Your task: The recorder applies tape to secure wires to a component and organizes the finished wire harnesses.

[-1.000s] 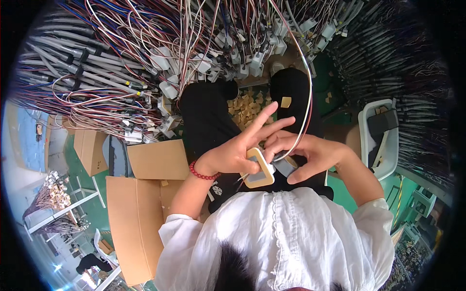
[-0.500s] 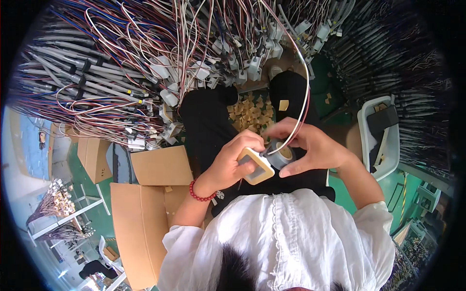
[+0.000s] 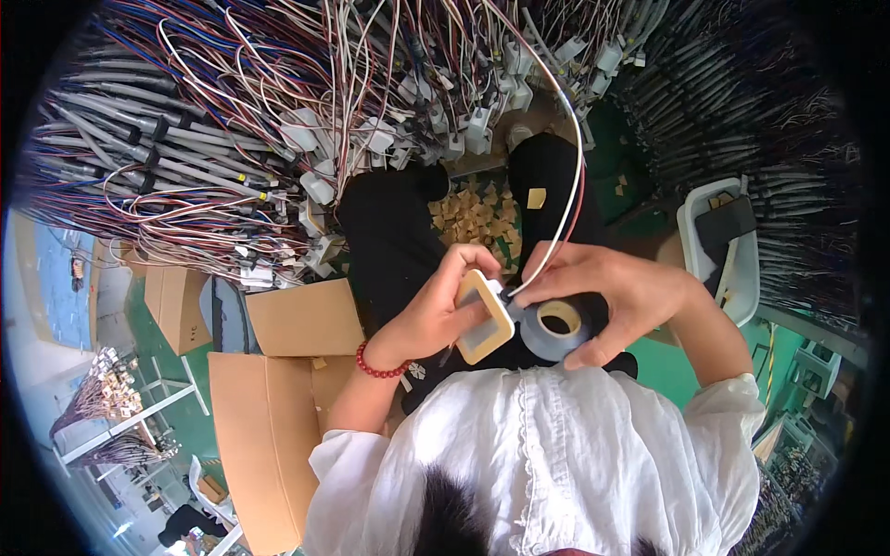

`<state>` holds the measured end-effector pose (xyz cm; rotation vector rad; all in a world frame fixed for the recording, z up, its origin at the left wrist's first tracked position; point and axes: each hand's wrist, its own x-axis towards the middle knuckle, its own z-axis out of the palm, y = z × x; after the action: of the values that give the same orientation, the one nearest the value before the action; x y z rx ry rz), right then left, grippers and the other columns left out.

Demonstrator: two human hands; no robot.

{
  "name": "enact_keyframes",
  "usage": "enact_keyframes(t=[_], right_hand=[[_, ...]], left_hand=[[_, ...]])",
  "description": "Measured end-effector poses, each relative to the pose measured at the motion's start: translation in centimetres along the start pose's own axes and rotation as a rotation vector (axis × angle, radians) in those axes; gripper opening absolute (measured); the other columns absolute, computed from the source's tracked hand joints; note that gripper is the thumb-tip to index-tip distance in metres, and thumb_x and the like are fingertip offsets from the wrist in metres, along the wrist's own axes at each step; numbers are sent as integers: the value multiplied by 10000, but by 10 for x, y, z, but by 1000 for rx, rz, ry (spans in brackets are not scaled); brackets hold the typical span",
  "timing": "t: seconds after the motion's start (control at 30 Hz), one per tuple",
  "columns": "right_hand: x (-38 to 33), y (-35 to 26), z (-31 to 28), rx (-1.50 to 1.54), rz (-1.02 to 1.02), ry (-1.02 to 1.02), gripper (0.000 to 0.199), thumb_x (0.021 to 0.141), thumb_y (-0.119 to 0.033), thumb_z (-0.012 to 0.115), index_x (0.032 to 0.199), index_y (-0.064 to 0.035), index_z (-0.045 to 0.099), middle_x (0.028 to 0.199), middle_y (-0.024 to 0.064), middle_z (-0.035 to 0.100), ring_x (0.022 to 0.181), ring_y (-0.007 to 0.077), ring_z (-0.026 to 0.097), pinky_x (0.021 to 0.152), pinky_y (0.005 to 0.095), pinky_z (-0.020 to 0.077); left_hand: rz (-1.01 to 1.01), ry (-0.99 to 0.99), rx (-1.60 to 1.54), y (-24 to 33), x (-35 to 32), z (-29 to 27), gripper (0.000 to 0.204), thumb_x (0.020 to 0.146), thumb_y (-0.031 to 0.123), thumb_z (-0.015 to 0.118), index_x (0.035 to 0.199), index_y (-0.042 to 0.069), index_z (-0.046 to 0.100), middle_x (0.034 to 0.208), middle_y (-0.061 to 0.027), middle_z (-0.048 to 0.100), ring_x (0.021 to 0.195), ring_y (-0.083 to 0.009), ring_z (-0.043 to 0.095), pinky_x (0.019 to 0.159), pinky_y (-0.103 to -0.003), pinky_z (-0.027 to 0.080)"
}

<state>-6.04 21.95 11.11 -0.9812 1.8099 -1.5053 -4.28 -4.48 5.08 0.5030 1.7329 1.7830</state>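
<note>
Tape roll (image 3: 545,345) pt. hidden; wires (image 3: 250,56) cut @ top

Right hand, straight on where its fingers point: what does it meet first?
Likely the white, tan-rimmed rectangular casing held in the left hand; depth is unclear, and the right hand may be touching the thin white cable beside it.

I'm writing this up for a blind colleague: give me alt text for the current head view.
A person's left hand holds a white, tan-rimmed device beside a curving wire; the right hand curls around a roll of grey tape. Bundled cables hang above; an open cardboard box stands at left.
</note>
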Motion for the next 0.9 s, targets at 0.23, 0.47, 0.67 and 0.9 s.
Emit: enact_keyframes(t=[0.23,0.47,0.67,0.9], right_hand=[[0,37,8,587,188,84,626,738,-273,783,1236,57,599,1065,86,559,1037,180,556,880,278,457],[-2,41,41,961,170,292,567,862,-504,636,1067,23,664,939,121,638,821,204,630,707,337,538],[9,31,65,1407,205,411,640,959,-557,466,1120,41,622,842,53,591,715,164,564,667,341,539],[-2,36,65,760,133,485,297,870,-193,678,1083,9,631,843,48,548,756,144,574,711,296,516]], left_hand=[[476,210,1104,21,6,3,345,789,27,656,1044,20,424,855,-95,598,759,-255,587,578,-345,511],[707,214,1348,32,9,2,233,779,55,653,928,48,474,828,-70,598,730,-191,576,541,-274,469],[852,266,1482,32,7,-1,169,795,60,658,778,54,490,873,-93,650,806,-213,629,563,-273,483],[694,309,886,14,2,-6,324,657,-30,753,845,48,500,884,-114,676,776,-267,662,618,-343,534]])
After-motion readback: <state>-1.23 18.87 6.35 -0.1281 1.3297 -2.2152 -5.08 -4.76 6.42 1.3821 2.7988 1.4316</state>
